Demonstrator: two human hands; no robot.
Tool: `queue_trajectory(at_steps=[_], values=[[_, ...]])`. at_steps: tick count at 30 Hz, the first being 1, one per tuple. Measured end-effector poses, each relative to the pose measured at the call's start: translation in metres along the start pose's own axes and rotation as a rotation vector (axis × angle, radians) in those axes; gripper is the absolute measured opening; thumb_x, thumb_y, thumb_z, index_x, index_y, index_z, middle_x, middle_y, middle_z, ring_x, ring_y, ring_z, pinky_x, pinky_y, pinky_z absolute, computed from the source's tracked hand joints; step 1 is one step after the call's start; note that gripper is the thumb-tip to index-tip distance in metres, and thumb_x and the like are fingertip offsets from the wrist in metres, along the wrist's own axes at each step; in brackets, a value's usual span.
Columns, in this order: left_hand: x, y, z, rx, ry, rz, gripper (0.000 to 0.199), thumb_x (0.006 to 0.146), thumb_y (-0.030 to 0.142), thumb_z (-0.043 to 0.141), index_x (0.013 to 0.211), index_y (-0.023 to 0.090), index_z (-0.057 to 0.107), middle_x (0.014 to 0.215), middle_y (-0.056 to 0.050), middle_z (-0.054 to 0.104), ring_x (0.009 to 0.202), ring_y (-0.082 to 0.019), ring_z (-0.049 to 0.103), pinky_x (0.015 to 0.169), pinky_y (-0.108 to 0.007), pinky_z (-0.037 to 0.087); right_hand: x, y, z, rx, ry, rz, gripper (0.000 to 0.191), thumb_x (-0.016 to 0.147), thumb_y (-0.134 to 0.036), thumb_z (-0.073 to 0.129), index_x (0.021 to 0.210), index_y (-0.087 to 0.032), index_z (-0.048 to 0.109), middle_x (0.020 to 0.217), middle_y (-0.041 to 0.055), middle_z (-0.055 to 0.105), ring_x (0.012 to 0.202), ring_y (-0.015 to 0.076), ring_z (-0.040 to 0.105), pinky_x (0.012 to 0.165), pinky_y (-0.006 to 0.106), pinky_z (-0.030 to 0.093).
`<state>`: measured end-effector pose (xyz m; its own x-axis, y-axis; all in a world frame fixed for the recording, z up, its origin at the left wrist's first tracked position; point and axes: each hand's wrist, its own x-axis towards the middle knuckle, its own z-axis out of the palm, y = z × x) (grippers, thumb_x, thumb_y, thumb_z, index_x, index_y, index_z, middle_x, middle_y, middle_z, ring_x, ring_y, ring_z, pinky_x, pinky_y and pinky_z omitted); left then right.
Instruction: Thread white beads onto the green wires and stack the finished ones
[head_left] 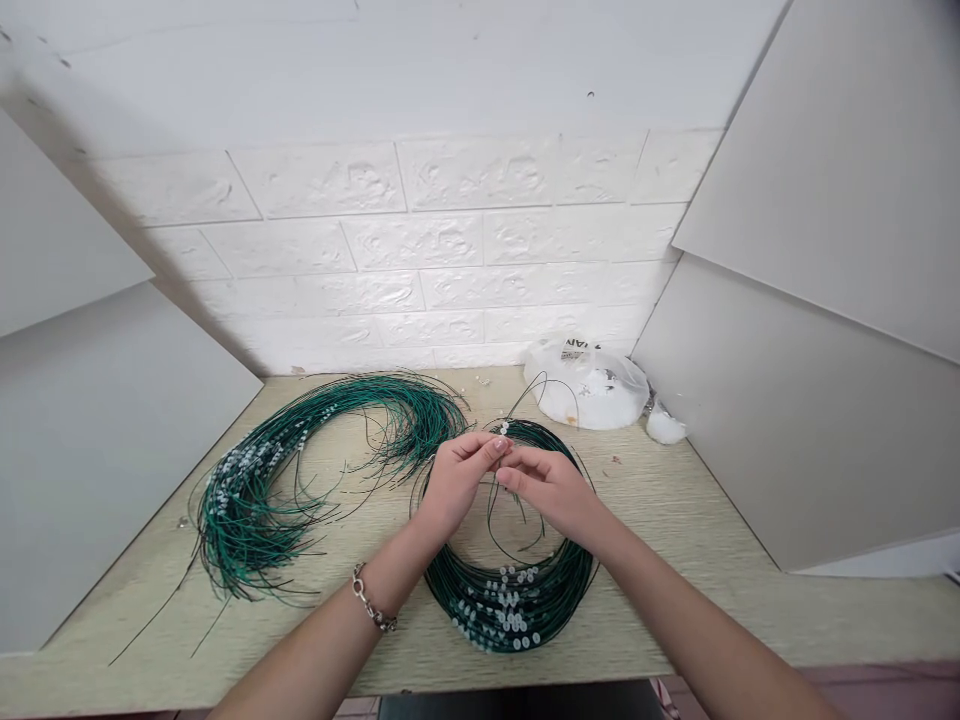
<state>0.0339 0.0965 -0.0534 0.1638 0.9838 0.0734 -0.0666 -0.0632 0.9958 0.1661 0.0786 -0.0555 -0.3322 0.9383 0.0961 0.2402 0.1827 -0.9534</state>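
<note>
My left hand [459,474] is closed in a pinch, thumb against forefinger, on a thin dark green cord [536,378]. Small white beads [505,428] on that cord stand just above the fingertips. My right hand [551,490] meets it there with curled fingers and also grips the cord; its exact hold is partly hidden. Beneath both hands lies a round coil of dark green cords [442,580], with several white beads [514,620] gathered along its near side.
A loose curved bundle of green cords [352,395] with white beads lies to the left, its ends spread out. At the back right sit a clear plastic bag of white pieces [592,390] and a smaller bag [665,424]. Grey panels [810,430] flank the wooden table [652,600].
</note>
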Motion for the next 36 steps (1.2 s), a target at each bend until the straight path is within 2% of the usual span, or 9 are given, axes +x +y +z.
queue_trajectory(at_steps=[3,7,12,14,17,20,24,32,36], values=[[-0.002,-0.005,0.004,-0.075,-0.052,-0.001,0.017,0.068,0.029,0.059,0.065,0.013,0.064,0.067,-0.003,0.058,0.067,-0.012,0.049,0.065,-0.023,0.038,0.002,0.004,0.003,0.022,0.056,-0.024,0.02,0.073,-0.033,0.051,0.067,-0.014,0.054,0.063,0.0002,0.049,0.061,0.0108,0.043,0.057,0.023,0.034],[-0.003,-0.011,0.006,-0.222,-0.092,-0.084,0.017,0.068,0.03,0.059,0.068,0.014,0.064,0.064,-0.002,0.057,0.062,-0.011,0.049,0.061,-0.024,0.038,0.002,0.008,0.004,-0.004,0.063,-0.016,0.022,0.073,-0.031,0.049,0.058,-0.015,0.048,0.057,-0.0014,0.044,0.056,0.0094,0.039,0.054,0.022,0.032],[0.0,-0.011,0.003,-0.226,0.017,-0.155,0.021,0.063,0.032,0.063,0.068,0.013,0.066,0.071,-0.005,0.059,0.061,-0.01,0.047,0.055,-0.021,0.036,-0.001,0.006,-0.001,-0.125,-0.128,0.054,0.024,0.072,-0.03,0.05,0.054,-0.015,0.043,0.05,-0.0037,0.038,0.049,0.0077,0.033,0.046,0.021,0.026],[0.001,-0.01,0.002,-0.232,0.02,-0.17,0.022,0.062,0.033,0.064,0.069,0.012,0.065,0.07,-0.005,0.058,0.059,-0.009,0.046,0.054,-0.021,0.035,-0.003,0.004,-0.004,-0.157,-0.195,0.052,0.024,0.072,-0.028,0.05,0.054,-0.016,0.04,0.05,-0.0045,0.036,0.049,0.0074,0.031,0.045,0.02,0.024],[0.003,-0.007,-0.002,-0.265,-0.071,-0.211,0.023,0.062,0.033,0.064,0.068,0.011,0.065,0.066,-0.005,0.056,0.058,-0.009,0.046,0.054,-0.021,0.036,-0.005,0.0,-0.009,-0.166,-0.262,0.028,0.024,0.072,-0.027,0.049,0.055,-0.016,0.037,0.051,-0.005,0.034,0.05,0.0072,0.03,0.046,0.02,0.024],[0.006,-0.006,-0.007,-0.286,-0.182,-0.266,0.03,0.066,0.04,0.058,0.069,0.01,0.064,0.074,-0.008,0.059,0.061,-0.011,0.049,0.057,-0.022,0.038,-0.006,-0.001,-0.012,-0.149,-0.311,0.024,0.023,0.074,-0.027,0.048,0.056,-0.016,0.038,0.054,-0.0039,0.04,0.052,0.0076,0.033,0.048,0.021,0.026],[0.01,-0.005,-0.013,-0.286,-0.195,-0.312,0.041,0.071,0.048,0.049,0.078,0.01,0.064,0.087,-0.011,0.061,0.065,-0.013,0.053,0.062,-0.024,0.04,-0.007,-0.001,-0.012,-0.13,-0.347,0.045,0.022,0.075,-0.025,0.047,0.057,-0.016,0.039,0.058,-0.0023,0.047,0.054,0.0083,0.038,0.049,0.021,0.028],[0.011,-0.001,-0.016,-0.38,-0.23,-0.309,0.026,0.069,0.035,0.057,0.077,0.01,0.063,0.08,-0.009,0.061,0.061,-0.01,0.051,0.058,-0.021,0.041,-0.007,0.001,-0.01,-0.139,-0.435,0.024,0.033,0.077,-0.032,0.044,0.054,-0.017,0.026,0.051,-0.0053,0.029,0.048,0.0063,0.027,0.045,0.02,0.022],[0.013,0.0,-0.02,-0.465,-0.153,-0.284,0.02,0.068,0.031,0.059,0.073,0.011,0.062,0.075,-0.006,0.06,0.057,-0.007,0.049,0.054,-0.019,0.041,-0.006,-0.002,-0.009,-0.145,-0.368,-0.038,0.032,0.08,-0.033,0.04,0.054,-0.016,0.035,0.054,-0.0037,0.037,0.052,0.0076,0.035,0.049,0.02,0.027]])
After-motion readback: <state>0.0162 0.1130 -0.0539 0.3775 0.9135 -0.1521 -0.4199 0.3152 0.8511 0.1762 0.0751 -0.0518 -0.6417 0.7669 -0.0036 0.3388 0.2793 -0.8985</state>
